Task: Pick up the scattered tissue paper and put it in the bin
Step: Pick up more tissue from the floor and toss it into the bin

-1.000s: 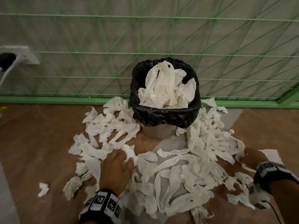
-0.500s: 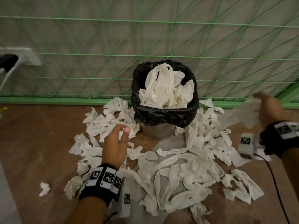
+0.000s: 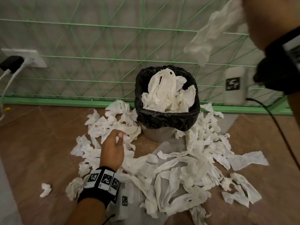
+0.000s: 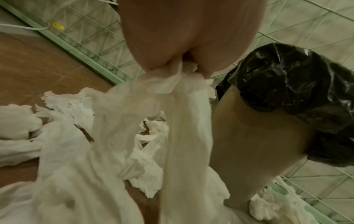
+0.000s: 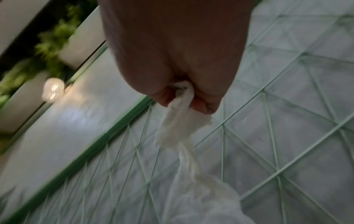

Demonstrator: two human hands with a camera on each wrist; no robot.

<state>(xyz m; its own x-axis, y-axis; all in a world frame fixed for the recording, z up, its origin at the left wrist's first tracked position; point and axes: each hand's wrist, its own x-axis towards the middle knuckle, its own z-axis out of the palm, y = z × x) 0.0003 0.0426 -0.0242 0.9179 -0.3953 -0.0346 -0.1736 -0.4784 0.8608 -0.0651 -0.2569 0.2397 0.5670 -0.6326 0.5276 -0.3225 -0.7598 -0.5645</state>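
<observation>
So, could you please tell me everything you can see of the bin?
The bin is a small, upright, grey-brown container that narrows towards its base, lined with a glossy, crinkled black plastic bag folded over its rim. It stands on the brown floor against the green wire mesh. White tissue paper is heaped above its rim, and scattered tissue lies on the floor around its foot. The left hand pinches tissue beside it; neither hand touches the bin.

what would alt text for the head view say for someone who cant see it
A left hand pinches tissue strips from a pile scattered on the brown floor around a black-lined bin already heaped with tissue. The right hand, raised at upper right, holds a dangling tissue piece before a green wire fence.
</observation>
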